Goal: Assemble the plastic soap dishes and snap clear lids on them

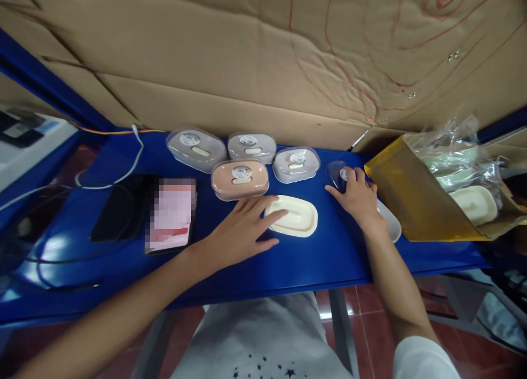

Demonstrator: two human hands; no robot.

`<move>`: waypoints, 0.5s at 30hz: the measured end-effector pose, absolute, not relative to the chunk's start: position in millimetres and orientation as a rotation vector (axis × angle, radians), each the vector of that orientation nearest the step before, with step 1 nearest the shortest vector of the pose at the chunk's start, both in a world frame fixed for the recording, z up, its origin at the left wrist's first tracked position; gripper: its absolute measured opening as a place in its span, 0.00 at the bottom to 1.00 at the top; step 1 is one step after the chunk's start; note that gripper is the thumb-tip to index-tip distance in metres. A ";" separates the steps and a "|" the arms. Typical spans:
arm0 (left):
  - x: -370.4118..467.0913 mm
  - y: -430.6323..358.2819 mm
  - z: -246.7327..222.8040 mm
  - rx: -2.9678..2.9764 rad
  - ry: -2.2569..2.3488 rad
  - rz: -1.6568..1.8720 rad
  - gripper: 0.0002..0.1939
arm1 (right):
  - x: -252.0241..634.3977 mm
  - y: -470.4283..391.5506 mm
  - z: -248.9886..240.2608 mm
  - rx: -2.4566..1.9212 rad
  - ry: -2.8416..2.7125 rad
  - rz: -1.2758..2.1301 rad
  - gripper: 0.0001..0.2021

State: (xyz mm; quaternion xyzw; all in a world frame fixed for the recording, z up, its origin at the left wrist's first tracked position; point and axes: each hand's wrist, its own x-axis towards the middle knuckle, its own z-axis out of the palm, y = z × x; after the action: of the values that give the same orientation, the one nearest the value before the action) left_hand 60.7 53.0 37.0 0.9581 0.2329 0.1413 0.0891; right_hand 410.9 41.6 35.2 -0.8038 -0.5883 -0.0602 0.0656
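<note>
**Left hand (241, 228) spread at cream dish (294, 216); right hand (357, 198) over clear lid (333, 177)**

Cream dish is laid flat mid-table on the blue table (304, 263). Its left rim is overlapped by the left hand: fingers extended, thumb held wide, one finger reached over the recess. Whether the dish is touched can't be told.

Clear lid, tagged with a round sticker (344, 174), is set on the table to the right, short of the carton (385, 195). Its right end is covered by the right hand, fingers bent, thumb kept at the near side. Gripped or merely touched: can't be told, fingertips partly hidden. White dish (391, 225) is part-covered by the right wrist, just beside the carton.

Four labelled boxes are grouped toward the back: three grey boxes (296, 171) and one pink box (239, 188). Pink box is placed in front, between the left and middle grey ones.

Carton is tilted open toward the right, loaded with clear bags (465, 154) and a second cream dish (476, 203).

Phone (173, 214) is laid left of the left hand, screen pixelated. White cable (123, 173) is looped behind it. Cardboard wall (230, 55) is marked with red lines at right.
</note>
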 end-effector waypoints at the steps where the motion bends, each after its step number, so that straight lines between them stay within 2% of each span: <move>1: 59.4 55.9 34.0 2.808 0.714 0.419 0.31 | 411.9 41.2 37.7 -2.443 -1.765 -0.132 0.34; 5: 59.7 61.2 25.1 2.684 0.788 0.387 0.33 | 417.6 21.6 57.9 -2.147 -1.855 0.063 0.29; 10: 63.5 58.4 24.8 2.615 0.840 0.425 0.38 | 396.8 -8.8 77.5 -1.486 -2.271 0.577 0.29; 15: 63.9 56.2 21.2 2.576 0.870 0.496 0.46 | 360.1 -6.5 61.2 -1.398 -2.393 0.581 0.31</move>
State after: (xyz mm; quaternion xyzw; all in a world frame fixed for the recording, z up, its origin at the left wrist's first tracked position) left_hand 63.9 56.2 21.2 0.9155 0.3091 0.1763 0.1878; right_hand 360.1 -6.5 61.2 -0.4877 -0.8350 0.2027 0.1542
